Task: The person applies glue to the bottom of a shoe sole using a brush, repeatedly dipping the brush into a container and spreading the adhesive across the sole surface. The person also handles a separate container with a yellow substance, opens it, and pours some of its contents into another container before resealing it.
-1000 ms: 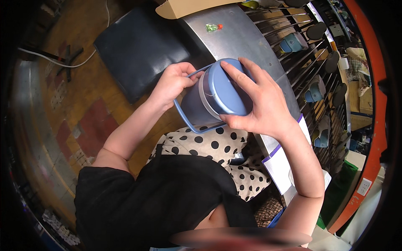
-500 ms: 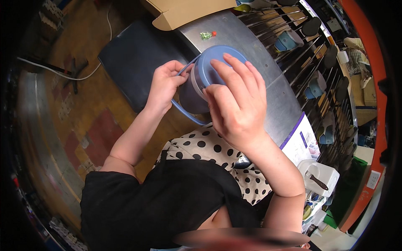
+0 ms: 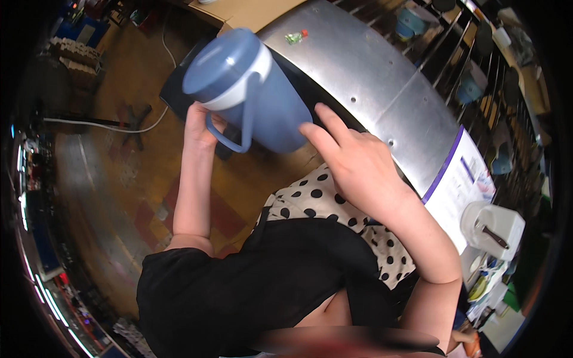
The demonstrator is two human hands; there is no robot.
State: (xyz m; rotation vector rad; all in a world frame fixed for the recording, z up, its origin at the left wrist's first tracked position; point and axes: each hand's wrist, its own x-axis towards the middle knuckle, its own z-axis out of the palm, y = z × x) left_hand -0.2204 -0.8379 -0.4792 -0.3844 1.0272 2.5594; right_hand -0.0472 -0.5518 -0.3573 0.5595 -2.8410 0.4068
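Note:
A blue jug (image 3: 271, 110) with a blue lid (image 3: 230, 56) and a pale band below it hangs tilted in the air. Its lid points to the upper left, its base to the lower right. The loop handle (image 3: 248, 113) faces me. My left hand (image 3: 202, 126) holds the jug from below, near the banded end, its fingers partly hidden behind it. At the base is my right hand (image 3: 361, 161), fingers apart and stretched toward the jug. Whether its fingertips touch the jug, I cannot tell.
A metal work table (image 3: 364, 77) curves along the right, with a small green item with a red tip (image 3: 295, 37) on it. Nearer lie a printed sheet (image 3: 456, 179) and a white container (image 3: 492, 230) with a brown-handled tool. A cardboard box (image 3: 256, 12) stands at the far end.
The jug has swung up and left and tipped, so its side and handle now show. My right hand has gone from over the lid to beside the base.

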